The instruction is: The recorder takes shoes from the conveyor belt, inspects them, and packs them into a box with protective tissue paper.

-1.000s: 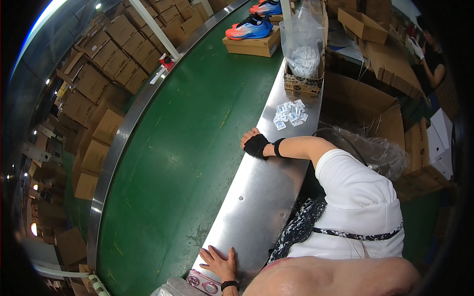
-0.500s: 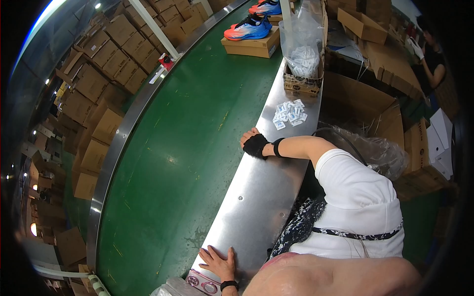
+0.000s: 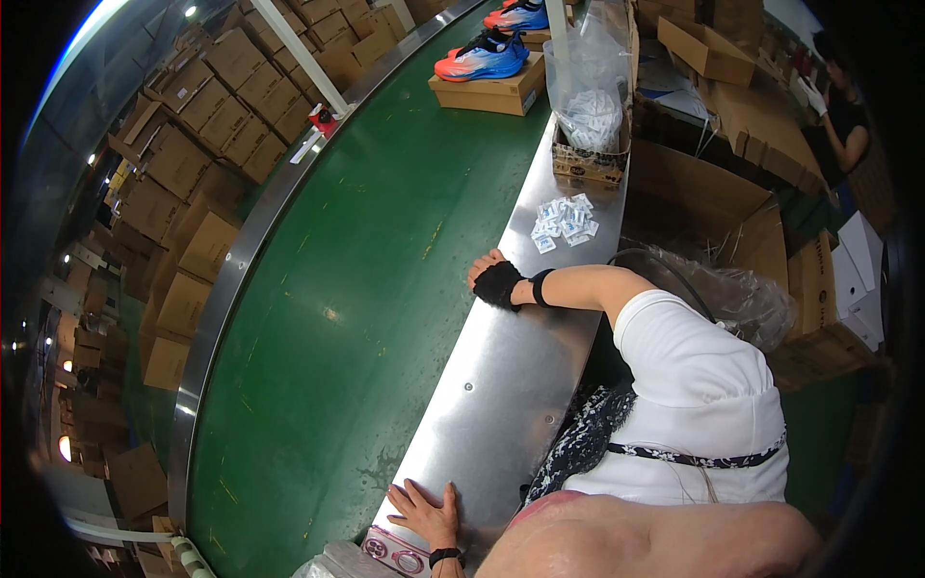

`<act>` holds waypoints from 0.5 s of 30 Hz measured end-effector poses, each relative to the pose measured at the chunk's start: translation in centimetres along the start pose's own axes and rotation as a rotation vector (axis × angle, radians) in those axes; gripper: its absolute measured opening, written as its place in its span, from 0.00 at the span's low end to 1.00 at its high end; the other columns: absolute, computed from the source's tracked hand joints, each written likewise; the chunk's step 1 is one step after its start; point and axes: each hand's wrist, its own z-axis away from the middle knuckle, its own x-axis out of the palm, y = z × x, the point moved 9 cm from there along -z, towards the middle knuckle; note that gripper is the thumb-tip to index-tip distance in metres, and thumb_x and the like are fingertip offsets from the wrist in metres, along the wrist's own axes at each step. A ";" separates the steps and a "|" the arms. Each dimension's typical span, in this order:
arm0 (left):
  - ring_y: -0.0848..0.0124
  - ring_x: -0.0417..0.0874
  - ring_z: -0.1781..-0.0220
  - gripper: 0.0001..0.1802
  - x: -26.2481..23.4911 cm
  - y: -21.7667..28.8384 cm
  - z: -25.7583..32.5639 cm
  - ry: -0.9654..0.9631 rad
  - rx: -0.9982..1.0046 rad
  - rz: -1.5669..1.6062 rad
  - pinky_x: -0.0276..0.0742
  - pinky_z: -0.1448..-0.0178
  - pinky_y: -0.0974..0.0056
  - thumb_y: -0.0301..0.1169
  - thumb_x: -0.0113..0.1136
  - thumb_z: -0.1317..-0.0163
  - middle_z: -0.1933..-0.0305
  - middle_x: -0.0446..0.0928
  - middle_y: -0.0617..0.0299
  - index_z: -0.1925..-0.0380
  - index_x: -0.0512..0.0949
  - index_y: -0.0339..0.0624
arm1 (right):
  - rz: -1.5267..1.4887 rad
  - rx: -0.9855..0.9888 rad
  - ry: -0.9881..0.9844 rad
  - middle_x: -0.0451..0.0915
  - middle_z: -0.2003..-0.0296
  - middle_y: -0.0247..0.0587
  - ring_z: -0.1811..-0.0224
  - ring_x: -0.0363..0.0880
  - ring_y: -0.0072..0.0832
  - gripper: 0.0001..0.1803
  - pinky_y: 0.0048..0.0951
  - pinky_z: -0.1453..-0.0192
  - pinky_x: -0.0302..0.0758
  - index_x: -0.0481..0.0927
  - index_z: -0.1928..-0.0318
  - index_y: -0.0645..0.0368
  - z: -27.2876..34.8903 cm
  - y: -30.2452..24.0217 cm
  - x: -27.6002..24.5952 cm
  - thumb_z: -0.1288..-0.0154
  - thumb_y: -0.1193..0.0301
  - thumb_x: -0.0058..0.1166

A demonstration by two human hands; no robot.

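Note:
My left hand lies flat on the metal ledge, fingers spread, with a dark band on the wrist. Just beside it is a phone in a pink-edged case. My right hand, in a black fingerless glove, rests at the ledge's inner edge by the green conveyor belt. Its fingers are curled together and the palm is hidden, so anything inside cannot be seen. Beyond that hand lies a loose pile of small white and blue sachets.
A blue and orange sneaker sits on a brown shoebox up the belt, another pair behind. A clear bag of sachets stands in a carton on the ledge. Large open cartons fill the right. A gloved co-worker stands far right.
The sneaker and its shoebox have shifted very slightly down the belt towards me. Both my hands have stayed in place.

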 end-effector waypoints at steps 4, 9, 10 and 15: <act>0.48 0.44 0.32 0.46 0.6 -0.5 0.0 0.028 0.024 0.035 0.35 0.39 0.33 0.59 0.53 0.53 0.36 0.48 0.38 0.43 0.59 0.33 | -0.031 0.015 -0.012 0.75 0.74 0.37 0.64 0.72 0.31 0.09 0.36 0.52 0.58 0.77 0.75 0.52 0.0 0.2 0.3 0.46 0.67 0.43; 0.48 0.44 0.32 0.46 1.1 -1.1 0.2 0.104 0.033 0.111 0.35 0.39 0.33 0.59 0.53 0.53 0.36 0.48 0.37 0.43 0.59 0.33 | -0.056 0.024 -0.031 0.75 0.73 0.37 0.63 0.72 0.31 0.09 0.36 0.51 0.58 0.77 0.75 0.52 -0.1 0.1 0.3 0.46 0.67 0.43; 0.48 0.44 0.32 0.46 0.9 -1.2 0.3 0.145 0.037 0.200 0.36 0.39 0.33 0.59 0.52 0.53 0.36 0.48 0.37 0.44 0.59 0.33 | -0.057 0.023 -0.030 0.75 0.73 0.37 0.63 0.72 0.31 0.09 0.36 0.51 0.58 0.77 0.75 0.52 -0.1 0.0 0.3 0.46 0.67 0.43; 0.48 0.44 0.32 0.46 0.6 -0.5 -0.1 0.049 0.014 0.059 0.36 0.39 0.33 0.59 0.53 0.53 0.36 0.48 0.37 0.44 0.59 0.33 | -0.021 0.006 -0.010 0.74 0.74 0.37 0.64 0.72 0.31 0.09 0.35 0.52 0.58 0.77 0.76 0.52 0.0 0.1 0.0 0.46 0.67 0.43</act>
